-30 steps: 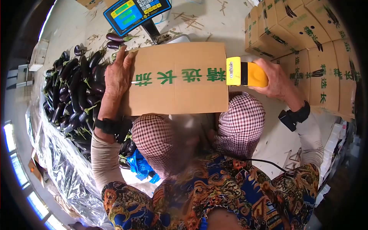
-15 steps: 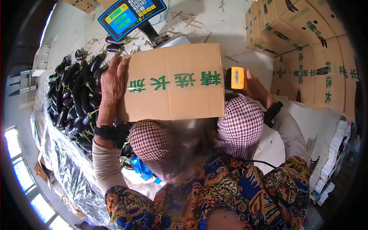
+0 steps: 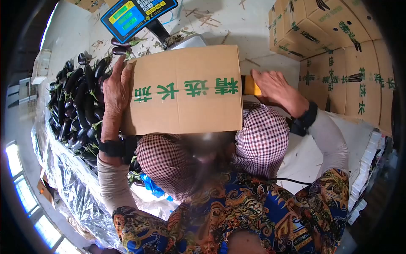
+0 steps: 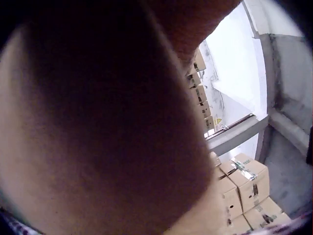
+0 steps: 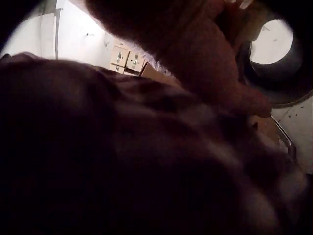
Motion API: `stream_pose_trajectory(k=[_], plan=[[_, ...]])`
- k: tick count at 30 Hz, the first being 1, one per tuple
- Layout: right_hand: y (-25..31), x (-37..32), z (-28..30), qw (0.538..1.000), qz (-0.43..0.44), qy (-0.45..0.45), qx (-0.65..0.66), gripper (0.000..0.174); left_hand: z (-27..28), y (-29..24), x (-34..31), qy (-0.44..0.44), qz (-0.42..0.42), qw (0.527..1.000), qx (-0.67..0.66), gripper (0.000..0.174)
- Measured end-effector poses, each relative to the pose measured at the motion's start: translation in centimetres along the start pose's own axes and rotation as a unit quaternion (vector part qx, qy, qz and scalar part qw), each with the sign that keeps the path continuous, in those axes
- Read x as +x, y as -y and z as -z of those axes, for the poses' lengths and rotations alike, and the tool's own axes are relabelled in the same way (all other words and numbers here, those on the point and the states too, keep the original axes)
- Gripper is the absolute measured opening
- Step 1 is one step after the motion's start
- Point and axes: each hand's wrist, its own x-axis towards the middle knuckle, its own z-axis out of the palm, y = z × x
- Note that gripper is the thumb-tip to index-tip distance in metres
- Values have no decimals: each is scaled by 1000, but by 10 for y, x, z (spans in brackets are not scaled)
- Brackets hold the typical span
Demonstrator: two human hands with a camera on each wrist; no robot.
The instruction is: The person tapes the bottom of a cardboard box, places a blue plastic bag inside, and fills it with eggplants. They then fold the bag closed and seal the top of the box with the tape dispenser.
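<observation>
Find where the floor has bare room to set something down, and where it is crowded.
One patch lies between the right knee and right sleeve; another, with a few scraps, between the lap carton and stacked cartons. It is crowded at the left hand, between the eggplant heap and that carton.
</observation>
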Motion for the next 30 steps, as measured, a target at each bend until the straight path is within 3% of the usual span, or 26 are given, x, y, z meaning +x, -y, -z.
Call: stream_pose_trajectory(k=[1, 2, 3, 4, 5, 7, 8, 9, 10, 11, 13, 14, 16, 17, 19, 20, 22, 23, 25, 29, 30], plan=[[5, 14, 1, 1000, 1, 2, 1, 49, 0, 1, 0, -2, 1, 1000, 3, 48], [11, 43, 4, 985, -14, 168, -25, 38, -1, 3, 1, 2, -3, 1000, 16, 48], [13, 57, 8, 943, -35, 328, -49, 29, -2, 0, 3, -1, -11, 1000, 15, 48], [7, 36, -25, 977, 95, 132, -140, 27, -2, -1, 0, -2, -14, 1000, 0, 48], [1, 22, -71, 944, 224, -74, -229, 26, 0, 0, -2, -10, -13, 1000, -14, 48], [-16, 33, -104, 991, 120, 29, 53, 43, 4, 4, -5, -16, -13, 999, -29, 48], [-32, 21, -119, 990, 70, 12, 124, 50, 8, 8, -8, -13, 20, 998, -58, 49], [-38, 13, -130, 980, 15, -3, 197, 56, 11, 12, -13, -5, 52, 995, -86, 50], [-39, 18, -107, 958, -103, 156, 216, 58, 12, 16, -14, -2, 46, 991, -122, 52], [-47, 18, -114, 958, -108, 153, 216, 58, 11, 16, -13, -1, 41, 992, -122, 52], [-68, 8, -141, 895, -227, 200, 326, 61, 9, 16, -12, 2, 62, 993, -103, 53], [-77, 5, -153, 895, -229, 198, 328, 61, 9, 8, -10, 6, 66, 993, -102, 53], [-83, -4, -176, 845, -303, 229, 377, 74, 4, 3, -8, 9, 58, 994, -92, 53], [-80, -5, -186, 843, -303, 228, 381, 74, 3, 1, -7, 6, 52, 995, -82, 53], [-71, -8, -199, 942, -248, 120, 190, 80, 3, -2, -5, 2, 46, 996, -78, 53], [-78, 0, -204, 985, -82, -1, 150, 79, 2, -4, -5, -2, 43, 996, -78, 52], [-56, 23, -155, 893, -37, -115, 433, 76, -3, -5, -5, -15, 46, 996, -78, 51], [-17, 44, -81, 686, -154, -93, 705, 74, -5, -5, -5, -16, 46, 996, -78, 51], [10, 65, -25, 672, -81, -151, 721, 79, -7, -3, -6, -21, 44, 995, -82, 49], [33, 84, 3, 657, -90, -127, 738, 78, -7, -11, -7, -41, 62, 990, -121, 51], [34, 87, 0, 616, -95, -128, 772, 77, -9, -8, -8, -38, 62, 988, -138, 56]])
